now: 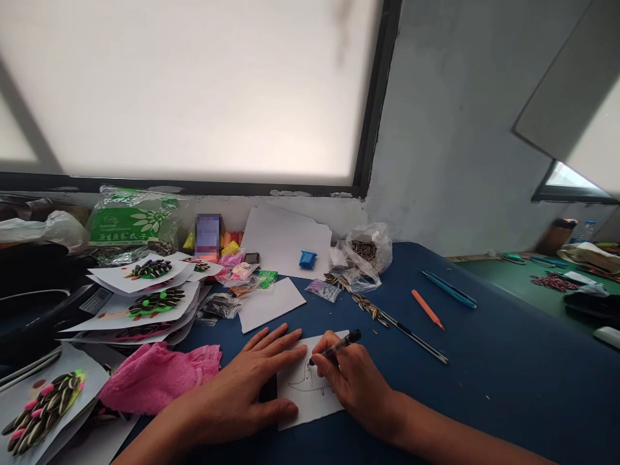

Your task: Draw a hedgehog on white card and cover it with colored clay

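Observation:
A small sheet of white paper [314, 411] lies on the dark blue table, with a black line drawing partly covered by my fingers. My right hand [356, 384] grips a black pen [349, 338], its tip down at the drawing. Spread out on the left side of the sheet, my left hand [247, 381] lies flat with its fingers apart and nothing in it. A pink cloth [157, 378] rests just left of that hand.
Sheets with sunflower-seed pictures [157, 301] are stacked at left. Behind lie blank paper [271, 303], a blue packet [307, 259] and a bag of seeds [371, 248]. Tweezers [416, 339], an orange tool [427, 310] and a blue tool [449, 289] lie at right.

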`<state>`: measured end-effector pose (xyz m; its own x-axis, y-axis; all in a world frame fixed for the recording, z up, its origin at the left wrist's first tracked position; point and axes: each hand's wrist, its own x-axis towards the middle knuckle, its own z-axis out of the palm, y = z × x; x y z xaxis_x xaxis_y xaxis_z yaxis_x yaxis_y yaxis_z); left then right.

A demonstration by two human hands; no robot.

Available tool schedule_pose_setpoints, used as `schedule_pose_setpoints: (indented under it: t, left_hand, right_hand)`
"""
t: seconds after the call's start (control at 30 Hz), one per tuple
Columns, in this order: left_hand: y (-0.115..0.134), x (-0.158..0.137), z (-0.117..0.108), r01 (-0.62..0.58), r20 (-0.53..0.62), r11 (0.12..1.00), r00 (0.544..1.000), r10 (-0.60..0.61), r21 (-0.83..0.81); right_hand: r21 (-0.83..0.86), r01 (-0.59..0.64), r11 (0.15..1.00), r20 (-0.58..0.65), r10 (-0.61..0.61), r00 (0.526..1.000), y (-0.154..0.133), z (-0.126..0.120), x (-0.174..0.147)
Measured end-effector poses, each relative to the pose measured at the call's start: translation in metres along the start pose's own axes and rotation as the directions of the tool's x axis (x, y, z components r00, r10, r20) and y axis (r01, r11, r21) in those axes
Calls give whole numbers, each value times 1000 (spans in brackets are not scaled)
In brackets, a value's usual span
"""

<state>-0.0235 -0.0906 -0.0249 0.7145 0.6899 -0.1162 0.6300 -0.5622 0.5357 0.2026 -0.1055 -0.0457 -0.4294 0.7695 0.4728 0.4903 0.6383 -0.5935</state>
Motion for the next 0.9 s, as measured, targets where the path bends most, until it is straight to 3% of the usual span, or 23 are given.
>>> schedule_pose_setpoints:
  t: [0.4, 0.9]
  left_hand:
    - [3, 0, -1, 23, 18, 1000, 1000, -22, -6]
    - [-1, -1, 0, -22, -14, 999, 1000, 21, -28]
  right_hand:
    - [0, 17, 1000, -14, -17, 1000, 1, 0, 1]
    - [-12, -70, 997, -48, 69, 996, -2, -3, 1]
